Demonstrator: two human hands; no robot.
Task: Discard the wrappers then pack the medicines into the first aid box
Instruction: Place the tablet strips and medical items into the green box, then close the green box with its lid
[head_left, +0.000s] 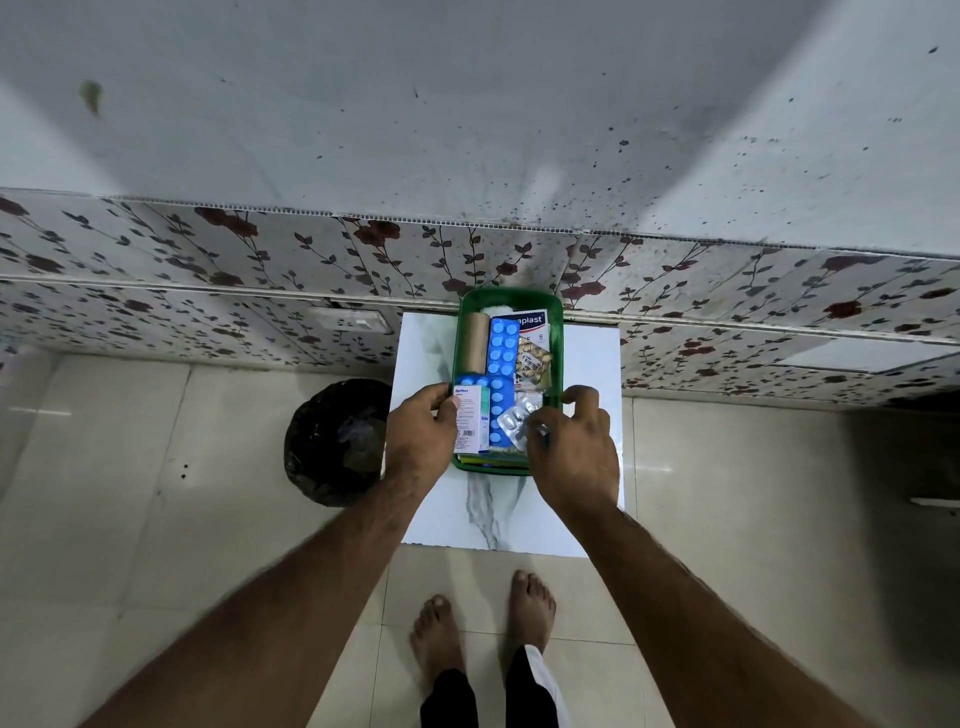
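A green first aid box (466, 306) stands on a small white marble-patterned table (587, 374). Inside it lie a tan bandage roll (475, 340), blue blister strips (503, 345), a plaster packet (522, 320), a gold blister strip (535, 362) and a silver blister strip (511, 423). My left hand (420, 439) grips a white medicine carton (470, 418) at the box's near left corner. My right hand (574, 452) hovers over the near right corner, fingertips curled on the silver strip; whether it grips the strip is unclear.
A bin lined with a black bag (335, 441) stands on the floor, left of the table. A flower-patterned wall (260, 270) runs right behind the table. My bare feet (483, 623) stand on the beige tiles in front.
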